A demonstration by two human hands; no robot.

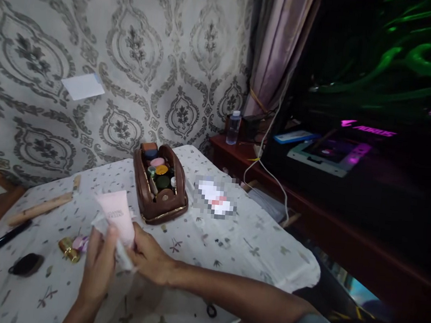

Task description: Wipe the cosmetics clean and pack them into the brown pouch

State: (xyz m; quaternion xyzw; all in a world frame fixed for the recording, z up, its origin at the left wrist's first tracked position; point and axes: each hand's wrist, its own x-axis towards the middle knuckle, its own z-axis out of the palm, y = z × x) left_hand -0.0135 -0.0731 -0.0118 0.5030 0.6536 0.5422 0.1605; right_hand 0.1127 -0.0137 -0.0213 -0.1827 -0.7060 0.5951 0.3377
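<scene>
Head view shows both hands closed around a pink tube [117,212], which is raised over the left half of the table [267,256], to the front and left of the bag. The left hand [101,262] presses its thumb on the printed face, and the right hand [154,259] closes at the lower right side. I suppose that two hands share the hold to keep the tube steady. It leans with its wide flat end upward. A thin white sheet [124,258] lies between tube and fingers, perhaps to protect the surface; whether it is tissue or wrapping, I cannot tell.

The brown bag [158,211] rests near the back edge, its mouth open upward, probably so that the packed containers inside can be reached. Toward the left edge lie a gold cap [69,249], a dark round thing [26,264] and a wooden stick [40,209], apparently spread out to leave space around the hands.
</scene>
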